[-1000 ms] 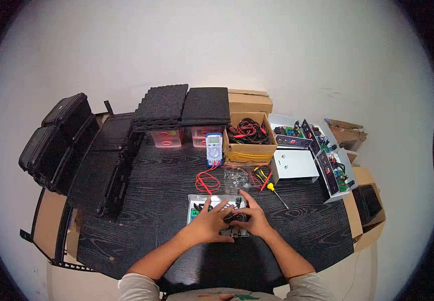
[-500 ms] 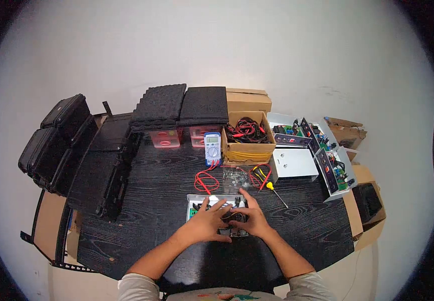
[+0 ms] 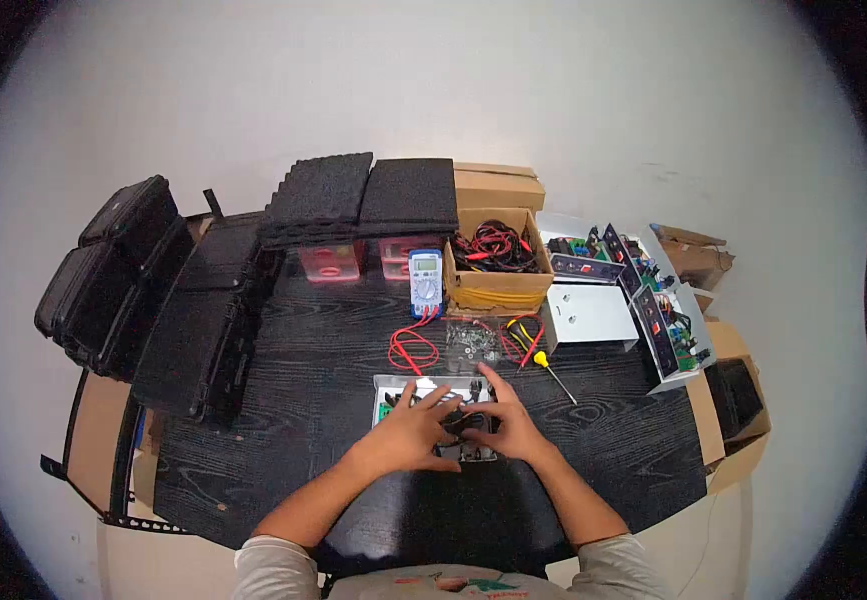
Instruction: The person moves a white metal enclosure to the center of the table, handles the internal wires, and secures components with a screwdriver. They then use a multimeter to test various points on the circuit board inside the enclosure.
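Close to the table's front, a white metal case (image 3: 383, 384) with electronics inside lies in front of me. My left hand (image 3: 408, 435) rests over its left and middle part, fingers spread and thumb stretched out low. From the other side my right hand (image 3: 513, 428) reaches over the right end, one finger stretched towards the far edge. Its thumb and index finger curve apart around dark wires (image 3: 469, 422) inside the case. Whether any fingertip touches a wire is hard to make out. A bit of green circuit board (image 3: 384, 411) shows at the left end.
Behind the case lie a bag of screws and small hardware (image 3: 471, 343), a multimeter (image 3: 425, 285) with red leads, and a yellow-black screwdriver (image 3: 543, 362). Further back stand a carton of cables (image 3: 498, 290), a white cover (image 3: 593, 318) and open electronics units (image 3: 668, 330). Black cases (image 3: 193, 340) fill the left.
My view has tipped down slightly, so the scene sits a little higher. My right thumb and fingers have shifted slightly over the wires; my left hand keeps nearly the same pose.
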Motion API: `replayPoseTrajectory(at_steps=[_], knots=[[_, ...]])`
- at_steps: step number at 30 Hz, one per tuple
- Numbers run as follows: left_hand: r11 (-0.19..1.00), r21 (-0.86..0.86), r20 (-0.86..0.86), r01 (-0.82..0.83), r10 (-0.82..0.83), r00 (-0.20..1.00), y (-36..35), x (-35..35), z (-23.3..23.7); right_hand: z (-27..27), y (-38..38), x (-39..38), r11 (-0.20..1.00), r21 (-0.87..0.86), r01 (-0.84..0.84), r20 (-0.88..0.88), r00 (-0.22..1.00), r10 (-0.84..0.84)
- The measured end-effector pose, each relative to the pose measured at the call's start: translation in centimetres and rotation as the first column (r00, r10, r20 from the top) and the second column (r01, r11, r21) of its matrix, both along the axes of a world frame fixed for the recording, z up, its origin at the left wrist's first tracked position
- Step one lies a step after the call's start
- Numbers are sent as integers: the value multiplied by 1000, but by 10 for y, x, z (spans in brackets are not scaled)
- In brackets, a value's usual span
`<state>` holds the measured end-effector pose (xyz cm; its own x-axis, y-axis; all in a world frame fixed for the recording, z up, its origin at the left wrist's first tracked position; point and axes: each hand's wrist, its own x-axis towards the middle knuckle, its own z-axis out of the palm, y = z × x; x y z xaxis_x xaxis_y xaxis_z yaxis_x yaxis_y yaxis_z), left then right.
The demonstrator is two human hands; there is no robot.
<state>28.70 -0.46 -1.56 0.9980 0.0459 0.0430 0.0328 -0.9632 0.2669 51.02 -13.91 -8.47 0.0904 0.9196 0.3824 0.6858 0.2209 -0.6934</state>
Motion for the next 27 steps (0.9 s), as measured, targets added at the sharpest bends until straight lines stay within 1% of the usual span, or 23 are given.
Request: replayPoseTrajectory(at_steps=[2, 5, 8, 10, 13, 17, 20, 23, 27], knots=[[1000, 1, -23, -8, 8, 1000, 1, 0, 3, 2, -1, -3, 1000, -14, 22, -6, 1000, -22], [1000, -16, 28, 4, -4, 1000, 2, 0, -1, 2, 0, -5, 999, -25, 48, 10, 999, -48], [999, -39, -34, -14, 13, 999, 2, 0, 6, -2, 1, -5, 998, -19, 57, -11, 998, -57], [999, -34, -46, -21, 19, 999, 2, -1, 9, 1, 0, -6, 998, -30, 61, -37, 997, -62], [999, -25, -61, -24, 22, 998, 3, -1, 8, -3, 0, -8, 997, -33, 76, -13, 997, -76], [999, -34, -58, -23, 21, 998, 4, 0, 5, -4, 1, -7, 997, -20, 69, -26, 997, -69], [999, -39, -12, -22, 22, 1000, 4, 0, 0, -5, 1, -8, 998, -6, 64, -37, 997, -64], [1000, -20, -36, -14, 13, 999, 4, -1, 0, -3, 1, -8, 998, -15, 66, -24, 998, -66], [998, -56, -46, -26, 23, 999, 2, -1, 4, 0, 1, -9, 998, -19, 61, -18, 998, -62]])
